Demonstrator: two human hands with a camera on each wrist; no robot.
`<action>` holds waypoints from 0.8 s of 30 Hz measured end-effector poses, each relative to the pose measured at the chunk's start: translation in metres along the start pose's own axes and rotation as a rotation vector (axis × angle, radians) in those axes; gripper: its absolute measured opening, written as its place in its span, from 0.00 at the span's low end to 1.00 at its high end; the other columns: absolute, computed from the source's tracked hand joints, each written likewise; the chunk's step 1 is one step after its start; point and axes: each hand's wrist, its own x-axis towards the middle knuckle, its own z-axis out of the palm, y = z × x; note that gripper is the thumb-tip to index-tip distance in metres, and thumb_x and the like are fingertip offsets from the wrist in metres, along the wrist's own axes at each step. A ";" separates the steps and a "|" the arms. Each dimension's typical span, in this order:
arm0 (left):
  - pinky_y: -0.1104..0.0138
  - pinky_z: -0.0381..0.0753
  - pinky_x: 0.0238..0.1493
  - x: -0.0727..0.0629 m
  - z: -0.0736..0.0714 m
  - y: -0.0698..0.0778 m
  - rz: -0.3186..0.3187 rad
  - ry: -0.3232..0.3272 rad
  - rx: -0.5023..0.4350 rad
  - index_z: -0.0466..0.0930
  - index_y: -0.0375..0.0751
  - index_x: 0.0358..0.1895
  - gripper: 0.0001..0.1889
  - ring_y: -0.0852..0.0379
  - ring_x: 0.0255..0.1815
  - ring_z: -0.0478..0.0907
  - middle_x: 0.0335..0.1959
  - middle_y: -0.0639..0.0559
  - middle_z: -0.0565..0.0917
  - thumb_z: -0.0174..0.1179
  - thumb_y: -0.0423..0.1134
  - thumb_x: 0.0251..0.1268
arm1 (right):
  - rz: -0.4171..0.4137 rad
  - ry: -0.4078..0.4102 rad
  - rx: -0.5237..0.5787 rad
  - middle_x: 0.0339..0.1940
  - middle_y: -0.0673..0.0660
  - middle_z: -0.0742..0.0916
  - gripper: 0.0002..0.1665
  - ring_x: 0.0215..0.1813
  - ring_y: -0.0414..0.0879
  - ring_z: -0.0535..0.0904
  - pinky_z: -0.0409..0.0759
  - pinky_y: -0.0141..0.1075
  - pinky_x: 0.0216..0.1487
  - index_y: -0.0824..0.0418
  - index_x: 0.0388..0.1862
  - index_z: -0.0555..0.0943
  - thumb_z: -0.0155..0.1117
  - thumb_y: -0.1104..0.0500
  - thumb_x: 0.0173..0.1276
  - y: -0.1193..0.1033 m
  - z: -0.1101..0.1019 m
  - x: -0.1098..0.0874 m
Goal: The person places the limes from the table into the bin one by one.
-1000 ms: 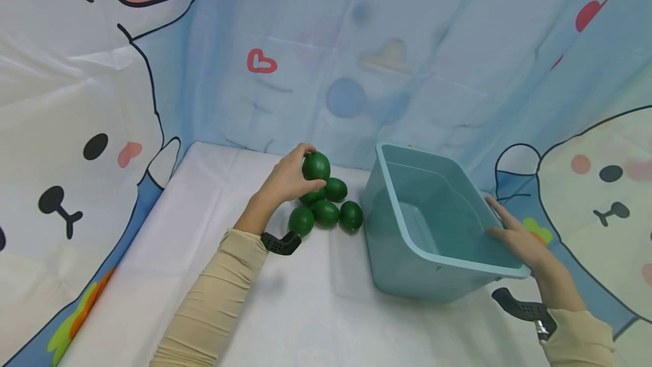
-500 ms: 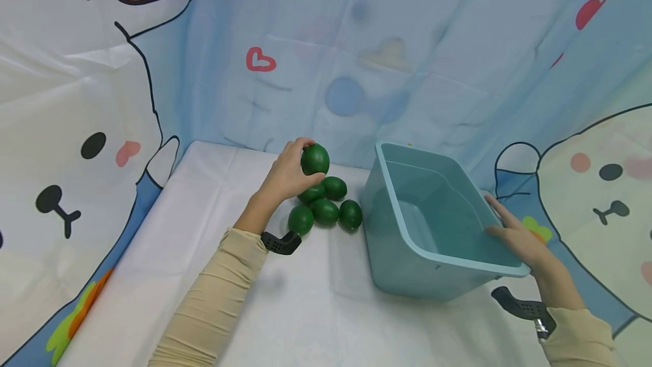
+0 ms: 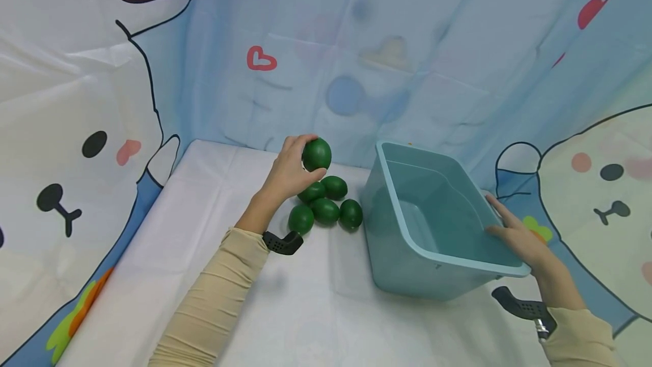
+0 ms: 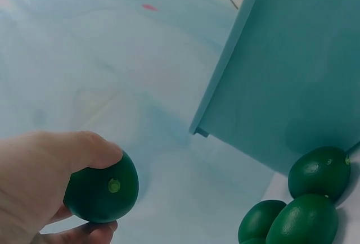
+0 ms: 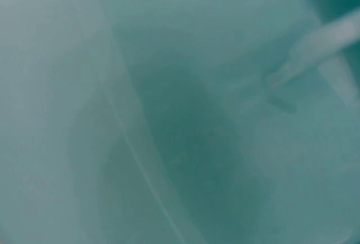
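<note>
My left hand (image 3: 292, 173) grips a dark green lime (image 3: 317, 155), thumb and fingers round its sides, above the rest of the pile. In the left wrist view that lime (image 4: 107, 190) shows its pale stem end. Several more green limes (image 3: 325, 212) lie in a cluster on the white cloth below, beside a teal plastic bin (image 3: 423, 276). My right hand (image 3: 517, 242) holds the bin's right rim, thumb over the inner side and other fingers mostly hidden behind it. Only blurred teal bin surface (image 5: 185, 143) fills most of the right wrist view.
The bin stands right of the limes, its mouth tilted toward the right. A white cloth (image 3: 311, 310) covers the table. Behind and at both sides hangs a printed blue curtain (image 3: 295, 106) with cartoon figures.
My left hand has risen slightly with the lime, lifting it farther from the other limes. The right hand and the bin have stayed in place.
</note>
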 end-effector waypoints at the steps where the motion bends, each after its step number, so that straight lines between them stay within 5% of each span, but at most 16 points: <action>1: 0.50 0.73 0.57 0.000 0.000 0.000 0.004 0.002 -0.001 0.59 0.52 0.71 0.36 0.46 0.60 0.70 0.68 0.45 0.61 0.64 0.48 0.59 | -0.001 0.001 -0.001 0.74 0.77 0.44 0.44 0.65 0.84 0.55 0.64 0.73 0.52 0.40 0.74 0.24 0.40 0.53 0.76 0.000 0.000 0.000; 24: 0.58 0.76 0.52 -0.001 0.004 0.005 0.062 -0.014 -0.087 0.58 0.45 0.69 0.36 0.51 0.57 0.72 0.66 0.50 0.66 0.64 0.46 0.59 | 0.007 0.004 -0.003 0.74 0.78 0.45 0.44 0.64 0.84 0.55 0.65 0.73 0.51 0.42 0.74 0.24 0.40 0.54 0.76 -0.002 0.001 0.000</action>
